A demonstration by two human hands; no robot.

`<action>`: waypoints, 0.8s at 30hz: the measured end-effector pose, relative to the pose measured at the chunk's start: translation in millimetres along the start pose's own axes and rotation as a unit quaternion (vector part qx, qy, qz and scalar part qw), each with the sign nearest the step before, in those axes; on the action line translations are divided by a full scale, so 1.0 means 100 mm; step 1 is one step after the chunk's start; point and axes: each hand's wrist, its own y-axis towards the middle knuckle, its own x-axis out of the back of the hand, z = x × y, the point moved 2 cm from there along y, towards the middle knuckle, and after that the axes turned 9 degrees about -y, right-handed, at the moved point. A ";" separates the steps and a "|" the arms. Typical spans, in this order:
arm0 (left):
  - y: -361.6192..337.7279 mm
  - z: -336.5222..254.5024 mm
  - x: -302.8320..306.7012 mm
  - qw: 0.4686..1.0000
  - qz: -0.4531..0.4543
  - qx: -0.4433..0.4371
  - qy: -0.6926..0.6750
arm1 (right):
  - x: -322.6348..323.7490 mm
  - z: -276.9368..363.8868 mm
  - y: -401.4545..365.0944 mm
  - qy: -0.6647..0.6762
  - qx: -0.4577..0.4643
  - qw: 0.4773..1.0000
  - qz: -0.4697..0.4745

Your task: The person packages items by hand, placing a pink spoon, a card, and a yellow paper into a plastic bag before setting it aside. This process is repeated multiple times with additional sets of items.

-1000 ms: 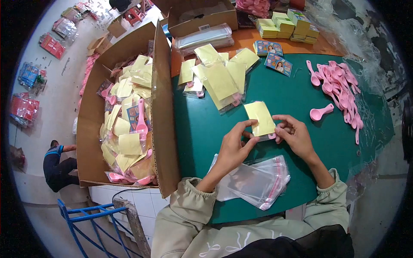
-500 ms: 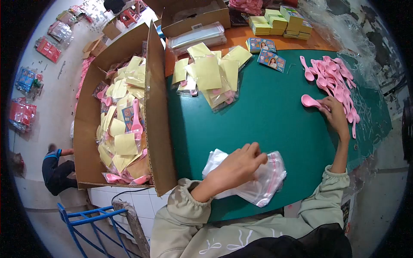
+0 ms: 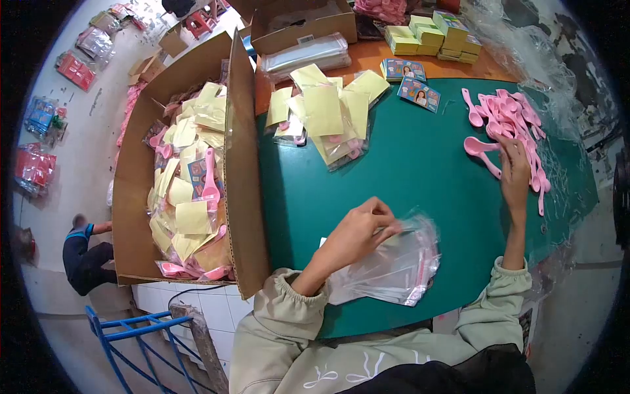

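My left hand (image 3: 364,231) is closed in a pinch on the edge of a clear plastic bag (image 3: 420,226), lifted from the fanned stack of clear bags (image 3: 384,272) on the table in front of me. At the right, my right hand (image 3: 516,167) is closed with its fingertips on the handle of a pink spoon (image 3: 474,146). A second pink handle slants down beside that spoon, partly overlapping it. Just behind the right hand lies a heap of pink spoons (image 3: 508,111).
An open cardboard box (image 3: 246,171) at the left holds packed bags with cream cards and pink spoons. More filled bags (image 3: 325,115) lie on the green table (image 3: 308,197). Printed cards (image 3: 419,95), card stacks (image 3: 446,36) and plastic sleeves (image 3: 305,56) sit farther back. A person (image 3: 85,259) is at far left.
My left hand has risen slightly, peeling a bag up from the stack. My right hand has turned more upright, and a second spoon handle now shows beside the spoon at its fingertips.
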 end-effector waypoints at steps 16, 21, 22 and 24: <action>0.04 0.09 0.15 0.990 -0.009 0.103 -0.092 | -0.29 0.92 -0.31 0.311 -0.049 0.885 0.343; 0.05 0.15 0.16 0.906 -0.046 0.214 -0.361 | -0.32 0.87 -0.28 0.355 -0.095 0.917 0.156; 0.05 0.16 0.15 0.898 -0.046 0.219 -0.379 | -0.33 0.86 -0.28 0.364 -0.097 0.916 0.140; 0.06 0.13 0.14 0.900 -0.031 0.223 -0.373 | -0.34 0.84 -0.27 0.382 -0.101 0.913 0.106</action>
